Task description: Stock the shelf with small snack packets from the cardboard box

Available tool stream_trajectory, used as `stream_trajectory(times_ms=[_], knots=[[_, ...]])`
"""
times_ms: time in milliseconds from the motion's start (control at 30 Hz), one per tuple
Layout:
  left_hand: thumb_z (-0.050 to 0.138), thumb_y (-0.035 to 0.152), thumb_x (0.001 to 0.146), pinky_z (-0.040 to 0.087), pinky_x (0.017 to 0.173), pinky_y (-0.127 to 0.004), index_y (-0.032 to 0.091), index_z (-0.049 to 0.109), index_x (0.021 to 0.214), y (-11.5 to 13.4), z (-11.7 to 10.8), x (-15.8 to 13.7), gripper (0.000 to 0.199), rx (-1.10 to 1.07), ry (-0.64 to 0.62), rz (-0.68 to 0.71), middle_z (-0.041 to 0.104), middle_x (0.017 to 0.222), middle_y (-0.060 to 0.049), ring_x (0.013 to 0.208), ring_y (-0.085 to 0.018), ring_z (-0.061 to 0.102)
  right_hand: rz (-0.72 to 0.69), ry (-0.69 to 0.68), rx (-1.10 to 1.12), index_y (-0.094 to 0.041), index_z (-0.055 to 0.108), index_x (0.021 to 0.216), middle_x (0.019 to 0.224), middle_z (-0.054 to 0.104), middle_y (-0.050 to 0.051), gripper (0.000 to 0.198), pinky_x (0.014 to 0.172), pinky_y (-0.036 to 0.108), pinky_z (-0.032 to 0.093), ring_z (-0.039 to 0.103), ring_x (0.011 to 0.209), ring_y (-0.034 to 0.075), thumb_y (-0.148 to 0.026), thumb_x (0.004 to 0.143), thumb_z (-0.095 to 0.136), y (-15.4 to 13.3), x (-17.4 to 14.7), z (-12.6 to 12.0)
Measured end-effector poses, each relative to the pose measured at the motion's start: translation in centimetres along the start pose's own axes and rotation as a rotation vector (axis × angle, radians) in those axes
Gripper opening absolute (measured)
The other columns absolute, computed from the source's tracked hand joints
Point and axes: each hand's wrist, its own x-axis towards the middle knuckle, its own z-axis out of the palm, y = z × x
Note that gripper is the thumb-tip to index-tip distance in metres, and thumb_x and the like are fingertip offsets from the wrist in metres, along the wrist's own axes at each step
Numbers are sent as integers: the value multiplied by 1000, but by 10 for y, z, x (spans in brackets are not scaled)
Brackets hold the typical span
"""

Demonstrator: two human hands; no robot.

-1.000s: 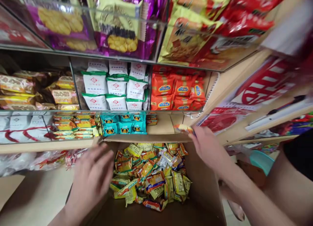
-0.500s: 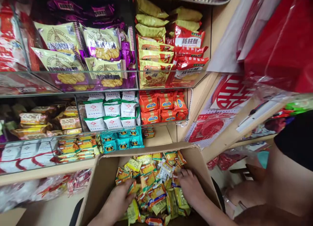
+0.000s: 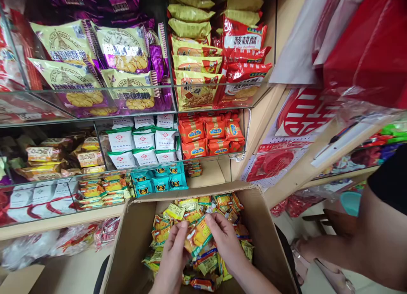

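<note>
Store shelving (image 3: pixel 210 175) fills the far side, wood with clear dividers, stocked in rows. Open cardboard carton (image 3: pixel 263 222) sits near, centre, just in front of the lowest shelf. Bare leg (image 3: pixel 372 239) of another person at right. Red plastic bag (image 3: pixel 365 56) hangs upper right.

Upper shelf: cream-and-purple biscuit packs (image 3: pixel 124 52) left, yellow packs (image 3: pixel 193 90) and red packs (image 3: pixel 244 82) to their right. Shelf below: white-and-green packs (image 3: pixel 146 145) beside orange-red packs (image 3: pixel 206 133). Lowest: teal packs (image 3: pixel 162 181), with bare board to their right.

Loose heap of small wrapped snacks (image 3: pixel 206 266) inside carton, mostly yellow and orange.

Left hand (image 3: pixel 173 253) and right hand (image 3: pixel 224 241) are over the heap, one packet between them. Left hand pinches its left side, thumb on top; right hand pinches its right far corner. Both grips narrow.

Held packet (image 3: pixel 199 236): yellow-orange, green edging, tilted, above the heap; can't tell if its underside touches.
</note>
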Motion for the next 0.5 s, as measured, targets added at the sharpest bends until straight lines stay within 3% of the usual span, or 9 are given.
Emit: stream_trajectory(times_ms=[67,133,233,333,433,500], knots=[[63,52,63,38,48,-20,22,52,86,-6,4,-3,40,-50,142,-11,59,72,2,58,-10,53,60,20,128,-18,46,71,60,46,-3,35,43,20,37,42,50,10,-52,77,48,5,-5,3],[63,53,62,36,45,-20,21,54,80,-10,5,-3,38,-6,207,37,59,67,3,53,-10,50,50,11,145,-19,46,70,59,46,-3,35,41,21,37,43,47,10,-53,77,48,11,-10,5],[61,56,61,39,47,-22,20,57,76,-18,-1,4,39,81,254,123,61,64,3,56,-13,54,-39,42,37,-19,48,70,63,50,-1,35,51,22,41,47,56,12,-52,80,44,22,-12,4],[59,61,58,47,59,-26,19,61,76,-28,-14,16,46,191,278,219,66,70,-1,71,-20,60,-77,111,-81,-19,51,70,70,55,2,38,63,24,43,51,68,16,-53,82,39,29,-10,0],[63,65,47,48,71,-29,18,64,74,-36,-27,26,54,354,343,353,67,81,-7,85,-25,60,-81,176,-180,-19,52,68,66,56,3,40,63,25,42,52,65,17,-54,81,39,31,-8,-3],[63,64,49,47,70,-28,18,63,71,-36,-28,26,51,419,337,425,66,78,-6,79,-22,59,-107,217,-175,-19,53,69,65,56,3,39,62,24,42,52,63,17,-54,80,40,30,-9,-2]])
